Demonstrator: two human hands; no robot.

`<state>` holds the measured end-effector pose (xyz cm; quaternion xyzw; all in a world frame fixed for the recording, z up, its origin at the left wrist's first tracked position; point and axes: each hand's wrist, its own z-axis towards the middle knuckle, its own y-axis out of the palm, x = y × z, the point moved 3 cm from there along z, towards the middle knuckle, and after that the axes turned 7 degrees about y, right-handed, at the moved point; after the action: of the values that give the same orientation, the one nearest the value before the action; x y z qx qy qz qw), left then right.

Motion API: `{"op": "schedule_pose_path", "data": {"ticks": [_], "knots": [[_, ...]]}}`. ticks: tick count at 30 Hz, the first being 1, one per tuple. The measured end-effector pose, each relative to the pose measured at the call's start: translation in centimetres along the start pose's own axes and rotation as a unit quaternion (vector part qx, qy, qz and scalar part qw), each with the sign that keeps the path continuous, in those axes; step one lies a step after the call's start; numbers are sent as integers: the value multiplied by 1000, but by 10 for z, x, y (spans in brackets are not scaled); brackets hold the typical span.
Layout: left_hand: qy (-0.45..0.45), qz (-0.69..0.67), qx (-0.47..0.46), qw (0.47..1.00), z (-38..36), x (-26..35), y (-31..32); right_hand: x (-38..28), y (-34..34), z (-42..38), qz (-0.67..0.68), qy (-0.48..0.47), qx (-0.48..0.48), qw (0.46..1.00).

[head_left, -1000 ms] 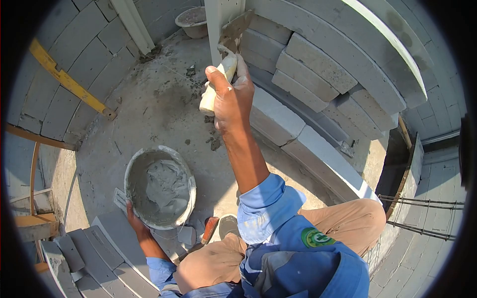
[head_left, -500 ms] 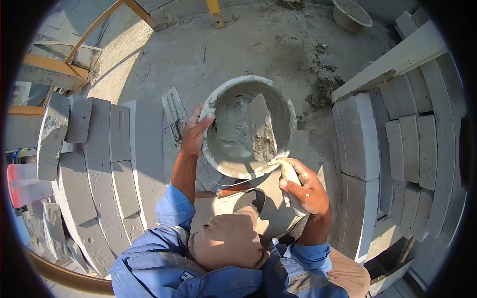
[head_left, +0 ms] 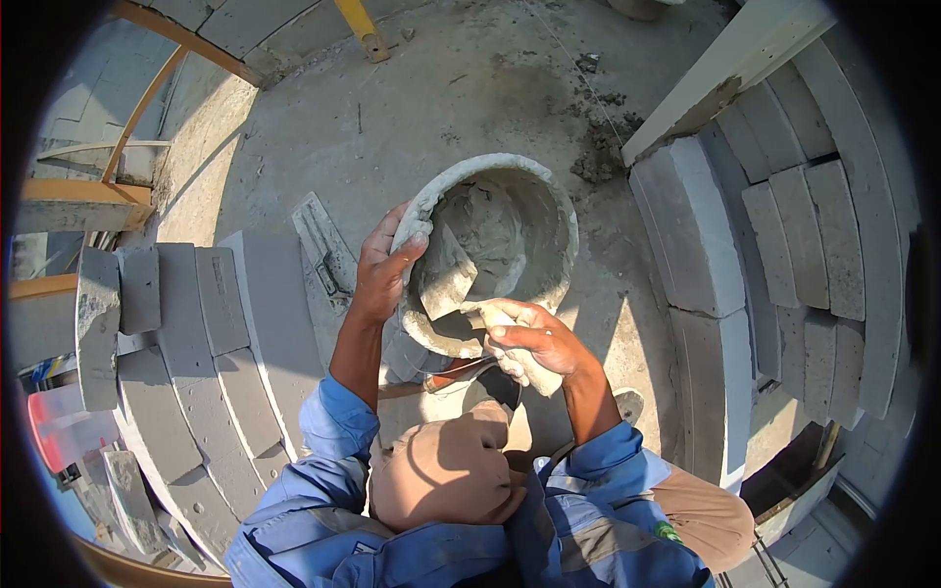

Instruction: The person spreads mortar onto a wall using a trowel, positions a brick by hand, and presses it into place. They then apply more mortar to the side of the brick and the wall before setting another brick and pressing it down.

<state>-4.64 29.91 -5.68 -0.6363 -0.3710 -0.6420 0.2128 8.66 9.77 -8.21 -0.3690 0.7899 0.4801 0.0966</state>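
Note:
A round bucket [head_left: 561, 211] crusted with mortar stands in front of me, tilted, with wet grey mortar [head_left: 485, 230] inside. My left hand [head_left: 384, 265] grips its left rim, thumb over the edge and fingers round the outside. In my closed right hand [head_left: 537, 345] is the caked handle of a trowel [head_left: 448, 281]. The trowel's mortar-coated blade reaches into the bucket, against the inner left side. Left of my left hand, a flat tool [head_left: 325, 253] with a handle, smeared with mortar, lies on the floor.
Grey blocks [head_left: 186, 363] stand in rows on my left, and more blocks [head_left: 691, 230] are stacked on my right. A pale beam [head_left: 725, 83] juts out at the upper right. Mortar crumbs [head_left: 598, 157] lie on the floor, and a yellow post [head_left: 363, 29] stands ahead.
My right hand has moved left and upward, carrying the trowel blade from the middle of the bucket to its left side. The bucket tilts more, and my left hand keeps hold of the rim.

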Motion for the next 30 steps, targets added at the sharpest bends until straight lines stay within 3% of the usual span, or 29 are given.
{"op": "schedule_pose_path", "data": {"ticks": [3, 5, 7, 8, 10, 11, 13, 15, 17, 20, 27, 30], "knots": [[11, -43, 9, 999, 10, -5, -10, 11, -14, -12, 84, 12, -56, 995], [21, -68, 14, 997, 15, -11, -26, 19, -23, -16, 192, -40, -159, 968], [34, -92, 27, 995, 26, -14, -48, 20, -28, -19, 211, -57, -157, 963], [13, -7, 89, 996, 23, -14, -60, 17, -30, -22, 234, -87, -172, 953], [-32, -90, 146, 985, 19, -30, -86, 14, -37, -32, 266, -150, -188, 934], [-38, -125, 118, 984, 17, -44, -106, 13, -43, -36, 265, -179, -173, 932], [-45, -160, 99, 981, 10, -61, -124, 0, -45, -45, 229, -283, -105, 925], [-51, -162, 96, 981, 7, -70, -132, -13, -47, -49, 204, -352, 41, 912], [-51, -115, 160, 979, 7, -80, -147, -36, -48, -48, 177, -427, 166, 871], [-50, -117, 145, 981, 13, -74, -142, -67, -61, -35, 137, -472, 351, 797], [-55, -119, 132, 982, 12, -83, -155, -133, -80, 10, 91, -521, 466, 709], [-51, -134, 132, 981, 13, -90, -162, -154, -71, 11, 75, -479, 531, 695]]}}
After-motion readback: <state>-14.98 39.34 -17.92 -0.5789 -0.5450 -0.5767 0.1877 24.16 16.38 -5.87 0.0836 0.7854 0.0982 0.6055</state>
